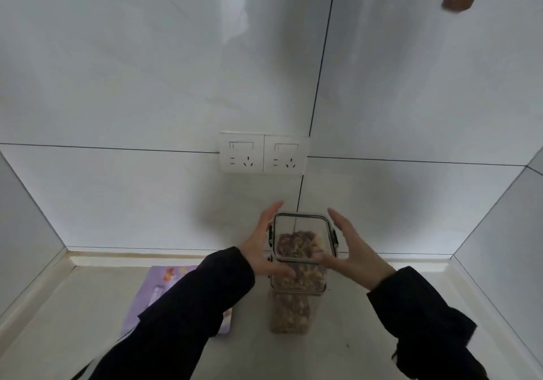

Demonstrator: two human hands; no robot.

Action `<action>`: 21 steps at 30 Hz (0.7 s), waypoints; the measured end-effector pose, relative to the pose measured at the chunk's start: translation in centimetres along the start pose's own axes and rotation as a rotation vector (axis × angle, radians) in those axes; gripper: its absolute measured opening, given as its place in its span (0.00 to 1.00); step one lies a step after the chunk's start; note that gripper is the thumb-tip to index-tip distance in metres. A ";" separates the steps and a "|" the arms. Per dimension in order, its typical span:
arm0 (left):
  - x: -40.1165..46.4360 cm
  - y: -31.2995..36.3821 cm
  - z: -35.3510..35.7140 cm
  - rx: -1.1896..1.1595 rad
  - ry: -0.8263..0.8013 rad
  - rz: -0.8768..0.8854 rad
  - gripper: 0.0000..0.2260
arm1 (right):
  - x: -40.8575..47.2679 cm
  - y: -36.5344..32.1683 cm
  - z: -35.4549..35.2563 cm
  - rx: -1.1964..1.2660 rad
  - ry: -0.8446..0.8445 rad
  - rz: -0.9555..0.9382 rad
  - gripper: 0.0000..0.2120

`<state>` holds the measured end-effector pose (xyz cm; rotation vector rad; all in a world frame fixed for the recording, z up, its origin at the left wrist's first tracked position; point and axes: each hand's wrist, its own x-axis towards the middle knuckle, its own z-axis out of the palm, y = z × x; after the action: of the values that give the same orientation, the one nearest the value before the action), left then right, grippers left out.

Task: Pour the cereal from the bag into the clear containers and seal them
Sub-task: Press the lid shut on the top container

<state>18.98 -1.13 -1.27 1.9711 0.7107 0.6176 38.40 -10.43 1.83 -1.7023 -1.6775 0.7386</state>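
Head view looks down on a clear container (296,279) standing upright on the pale table (73,321), filled most of the way with brown and purplish cereal (293,250). Its clear lid (301,237) sits on top, with dark latches at the left and right sides; whether they are snapped down cannot be told. The left hand (264,247) is at the container's left side, fingers spread and extended, thumb lying across the near edge of the lid. The right hand (349,247) mirrors it at the container's right side, palm facing inward, fingers straight, thumb touching the lid's near edge. Neither hand is closed around anything. Both arms wear dark sleeves (188,315). Left of the container, a purple cereal bag (158,288) lies flat on the table, partly under the left sleeve. Behind the container, a white double socket (263,153) sits on the tiled wall (117,86).
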 end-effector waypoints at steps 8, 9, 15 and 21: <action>-0.2 1.3 0.4 0.039 0.080 -0.157 0.43 | 1.3 1.1 1.0 0.175 -0.106 0.088 0.56; -0.2 1.5 0.4 0.043 0.080 -0.171 0.42 | 1.3 1.3 1.0 0.174 -0.095 0.076 0.57; -0.1 1.6 0.8 0.084 0.108 -0.177 0.50 | 1.9 2.7 1.6 0.216 -0.045 -0.015 0.55; -0.3 1.8 1.1 0.072 0.114 -0.148 0.51 | 2.2 3.6 1.9 0.232 -0.028 -0.072 0.60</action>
<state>19.88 -2.72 -0.23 1.9394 0.9511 0.6258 39.36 -8.16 -2.00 -1.4703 -1.5951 0.8887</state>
